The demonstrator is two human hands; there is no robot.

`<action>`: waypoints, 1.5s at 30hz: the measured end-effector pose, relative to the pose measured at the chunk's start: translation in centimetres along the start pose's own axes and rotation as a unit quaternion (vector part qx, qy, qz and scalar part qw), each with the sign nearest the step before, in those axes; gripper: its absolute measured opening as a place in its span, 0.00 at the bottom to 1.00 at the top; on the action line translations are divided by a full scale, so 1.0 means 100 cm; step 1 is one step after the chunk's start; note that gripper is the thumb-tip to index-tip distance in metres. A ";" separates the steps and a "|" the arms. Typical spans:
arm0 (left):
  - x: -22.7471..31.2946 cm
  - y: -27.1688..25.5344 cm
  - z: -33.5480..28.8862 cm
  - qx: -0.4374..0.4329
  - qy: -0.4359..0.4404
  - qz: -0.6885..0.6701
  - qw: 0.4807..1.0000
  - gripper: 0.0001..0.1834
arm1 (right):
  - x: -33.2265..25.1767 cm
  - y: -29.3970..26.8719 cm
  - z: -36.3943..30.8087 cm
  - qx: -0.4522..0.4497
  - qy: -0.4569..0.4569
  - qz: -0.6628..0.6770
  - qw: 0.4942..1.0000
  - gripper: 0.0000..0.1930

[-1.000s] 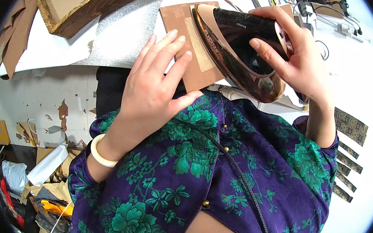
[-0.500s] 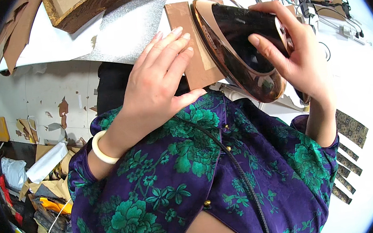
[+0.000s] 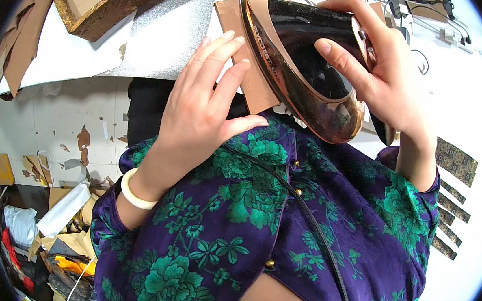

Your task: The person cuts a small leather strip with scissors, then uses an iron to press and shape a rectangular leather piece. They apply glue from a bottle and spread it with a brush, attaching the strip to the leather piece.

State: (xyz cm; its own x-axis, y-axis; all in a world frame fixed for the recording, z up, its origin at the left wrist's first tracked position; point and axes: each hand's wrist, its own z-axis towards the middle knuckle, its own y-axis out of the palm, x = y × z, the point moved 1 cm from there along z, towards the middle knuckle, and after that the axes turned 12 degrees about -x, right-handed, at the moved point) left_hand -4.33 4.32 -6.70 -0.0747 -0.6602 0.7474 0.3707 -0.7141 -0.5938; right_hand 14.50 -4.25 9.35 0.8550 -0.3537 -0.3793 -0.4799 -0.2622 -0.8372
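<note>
A black and copper-coloured clothes iron (image 3: 314, 68) is held in my right hand (image 3: 380, 61), its fingers wrapped round the handle and the thumb lying along its top. Under it lies a flat brown board (image 3: 255, 85); only its left part shows, the rest being hidden beneath the iron. My left hand (image 3: 198, 96) is open, fingers spread, with the fingertips at the board's left edge. Whether they press on it, I cannot tell. A cream bangle (image 3: 132, 191) circles my left wrist.
A gold-patterned box (image 3: 89, 20) stands at the far left on the white table. Dark patterned strips (image 3: 455, 162) lie at the right. Cables and tools (image 3: 412, 3) crowd the far right. Scraps and bags (image 3: 66, 237) fill the floor area at lower left.
The iron has shifted slightly left over the board, hiding the pale strip that showed along its edge. My left fingers have spread a little wider and drawn slightly back to the left.
</note>
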 end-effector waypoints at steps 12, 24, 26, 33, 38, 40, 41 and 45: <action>-0.006 -0.005 -0.004 0.020 0.015 -0.039 0.999 0.41 | -0.012 0.003 0.007 -0.012 -0.006 0.021 1.000 0.17; -0.008 -0.003 -0.007 0.048 0.024 -0.082 0.995 0.42 | -0.057 -0.004 0.008 -0.015 0.123 -0.059 0.991 0.17; -0.009 -0.005 -0.006 0.050 0.025 -0.073 0.996 0.42 | -0.058 -0.002 0.008 -0.008 0.115 -0.077 0.990 0.16; -0.007 -0.008 -0.004 0.019 0.048 -0.058 0.997 0.40 | -0.071 -0.017 0.036 -0.021 0.265 -0.030 0.964 0.16; -0.008 -0.005 -0.005 0.022 0.040 -0.043 0.998 0.40 | -0.054 -0.028 0.012 -0.120 0.154 0.073 0.978 0.16; -0.007 -0.004 -0.004 0.029 0.043 -0.037 0.998 0.41 | -0.068 -0.024 0.032 -0.119 0.263 0.035 0.957 0.15; -0.006 -0.004 -0.004 0.031 0.046 -0.037 0.998 0.41 | -0.067 -0.022 0.033 -0.102 0.269 0.015 0.958 0.15; -0.006 -0.003 -0.006 0.032 0.037 -0.027 0.998 0.42 | -0.039 -0.015 0.012 -0.034 0.122 -0.058 0.990 0.15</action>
State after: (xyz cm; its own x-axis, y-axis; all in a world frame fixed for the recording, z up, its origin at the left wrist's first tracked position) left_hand -4.92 4.84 -7.14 -0.1641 -0.6381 0.7523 0.4227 -0.7345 -0.5309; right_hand 12.09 -1.40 11.59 0.8355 -0.5227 -0.1693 -0.4012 -0.3699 -0.8380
